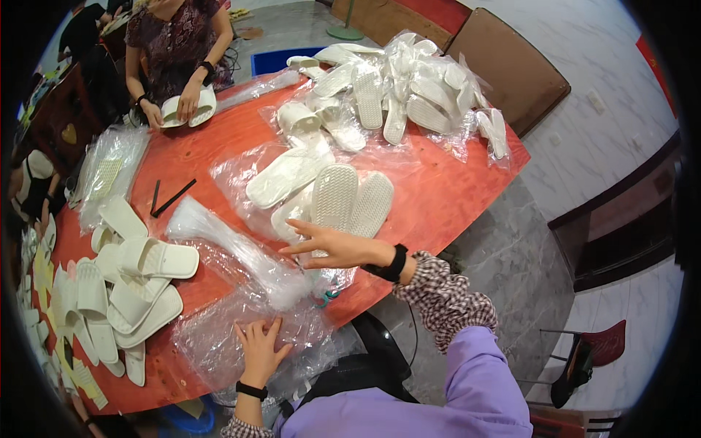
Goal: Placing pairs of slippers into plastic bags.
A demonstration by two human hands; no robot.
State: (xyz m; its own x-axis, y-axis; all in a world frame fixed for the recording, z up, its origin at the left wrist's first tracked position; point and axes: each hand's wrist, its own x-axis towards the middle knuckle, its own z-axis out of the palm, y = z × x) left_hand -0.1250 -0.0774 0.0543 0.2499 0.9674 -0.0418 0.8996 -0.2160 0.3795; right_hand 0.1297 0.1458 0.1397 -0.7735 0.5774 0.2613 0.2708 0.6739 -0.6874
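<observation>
My left hand [261, 352] lies with fingers spread on a flat clear plastic bag [201, 339] at the table's near edge. Farther out, my right hand [332, 247] is stretched open with nothing in it, just in front of white slippers [334, 193] whose textured soles face up. I cannot tell whether it touches them. Between my hands lies a bunched stack of clear plastic bags [237, 244]. To its left is a loose pile of white open-toe slippers [150, 292]. A small green-handled tool [328, 296], partly hidden, sits near the table edge by my right hand.
Bagged white slippers [409, 87] heap at the red table's [438, 201] far right. Across the table a person's hands [182, 106] hold a white slipper pair. Black strips [171, 198] and more plastic bags [113, 171] lie at left. A blue bin [277, 60] stands behind.
</observation>
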